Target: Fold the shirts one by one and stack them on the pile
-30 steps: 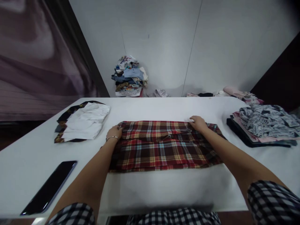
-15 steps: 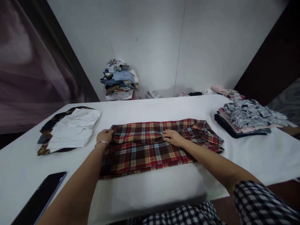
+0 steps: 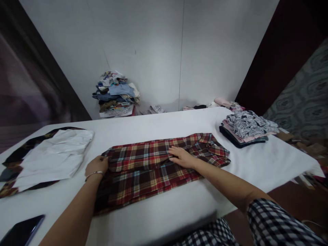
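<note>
one plaid shirt (image 3: 138, 181), soft-looking cloth, laid out as a long collared strip on one white table (image 3: 153, 126). left hand (image 3: 96, 166) pinching its left end, right hand (image 3: 182, 158) flat on top, fingers slightly spread. one white-topped pile (image 3: 55, 155), one crumply patterned pile (image 3: 247, 124), one slick black phone (image 3: 22, 232).

The shirt (image 3: 138, 182) I see is dark brown plaid, crossed with red, yellowish cream and light blue, against a white surface (image 3: 123, 131). The person's sleeve (image 3: 271, 222) is black-and-white check; nearby, a plain white garment (image 3: 57, 157), a black-and-white printed cloth (image 3: 247, 124).
</note>
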Motion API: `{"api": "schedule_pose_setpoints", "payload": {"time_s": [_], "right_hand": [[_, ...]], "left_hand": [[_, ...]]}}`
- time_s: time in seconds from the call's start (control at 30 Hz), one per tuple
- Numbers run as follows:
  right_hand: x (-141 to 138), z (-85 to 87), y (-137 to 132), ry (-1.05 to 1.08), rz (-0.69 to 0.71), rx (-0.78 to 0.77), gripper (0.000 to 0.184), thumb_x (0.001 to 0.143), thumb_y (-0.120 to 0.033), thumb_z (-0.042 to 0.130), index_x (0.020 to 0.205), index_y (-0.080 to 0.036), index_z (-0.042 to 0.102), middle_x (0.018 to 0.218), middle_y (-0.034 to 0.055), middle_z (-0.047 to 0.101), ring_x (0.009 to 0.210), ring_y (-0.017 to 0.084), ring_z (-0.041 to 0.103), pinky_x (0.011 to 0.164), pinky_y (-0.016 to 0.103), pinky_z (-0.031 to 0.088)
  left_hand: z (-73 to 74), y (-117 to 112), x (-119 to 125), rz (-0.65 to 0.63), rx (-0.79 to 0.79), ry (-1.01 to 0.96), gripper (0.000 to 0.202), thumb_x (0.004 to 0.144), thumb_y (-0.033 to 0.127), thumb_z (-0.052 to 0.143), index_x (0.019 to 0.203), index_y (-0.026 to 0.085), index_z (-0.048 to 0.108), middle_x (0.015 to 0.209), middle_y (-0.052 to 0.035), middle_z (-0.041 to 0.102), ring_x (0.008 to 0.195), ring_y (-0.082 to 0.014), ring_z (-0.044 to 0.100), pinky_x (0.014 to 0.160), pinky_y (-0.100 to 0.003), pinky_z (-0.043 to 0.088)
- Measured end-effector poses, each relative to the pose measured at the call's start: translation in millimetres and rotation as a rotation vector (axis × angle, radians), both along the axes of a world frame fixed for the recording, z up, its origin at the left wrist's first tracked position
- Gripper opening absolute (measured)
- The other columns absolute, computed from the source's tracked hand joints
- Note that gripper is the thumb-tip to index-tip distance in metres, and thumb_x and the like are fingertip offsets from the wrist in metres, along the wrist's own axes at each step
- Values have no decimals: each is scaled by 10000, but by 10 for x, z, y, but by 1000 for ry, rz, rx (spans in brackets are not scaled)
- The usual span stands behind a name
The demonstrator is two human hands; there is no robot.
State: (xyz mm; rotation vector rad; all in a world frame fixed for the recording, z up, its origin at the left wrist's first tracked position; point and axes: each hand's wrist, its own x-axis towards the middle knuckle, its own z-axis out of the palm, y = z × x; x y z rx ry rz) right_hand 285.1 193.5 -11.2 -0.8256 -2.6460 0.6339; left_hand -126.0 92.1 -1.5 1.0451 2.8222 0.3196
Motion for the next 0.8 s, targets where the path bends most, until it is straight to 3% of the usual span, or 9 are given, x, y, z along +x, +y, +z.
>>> {"api": "schedule_pose_setpoints", "payload": {"time_s": [0.1,0.23,0.33,0.47,0.63,0.8], "right_hand": [[77,111,153,1,-225,84,585,925,-553,382,1412,-233,427,1529,87,276,1429,277,169,1138,508,161],[154,-13,328,-252,-466,15,711,908,-626,321,1474,-195,310,1565,114,137,1439,316,78,1130,545,100],[167,-177,353,-401,-490,0,721,912,-641,257,1484,-203,289,1567,106,137,1440,290,94,1142,499,101],[165,-274,343,-450,-496,58,704,923,-624,216,1488,-210,276,1569,93,136,1440,280,101,1141,490,117],[201,-370,382,-487,-497,120,678,928,-595,217,1486,-215,285,1567,84,159,1435,290,124,1129,508,154],[273,-521,471,-497,-494,155,679,920,-585,193,1479,-216,304,1562,85,184,1433,283,143,1124,517,172]], "left_hand": [[6,-35,14,-1,-62,39,336,829,478,438,979,236,616,1009,-47,689,966,-298,639,722,-358,507],[-53,-90,66,21,-109,195,438,832,536,417,1086,226,596,1211,-75,623,1106,-285,575,838,-386,498],[-71,-113,111,43,-77,237,556,829,563,397,1179,167,571,1237,-151,600,1131,-325,556,847,-433,495],[-20,-110,114,48,-40,111,618,787,567,473,1181,105,585,1197,-221,610,1093,-369,580,805,-451,504],[51,-96,82,51,-56,-136,570,786,520,534,1156,92,610,1213,-228,616,1104,-358,593,828,-407,490],[45,-112,-64,52,15,-213,409,771,474,590,1002,153,695,1104,-140,697,1061,-278,633,826,-285,481]]}}
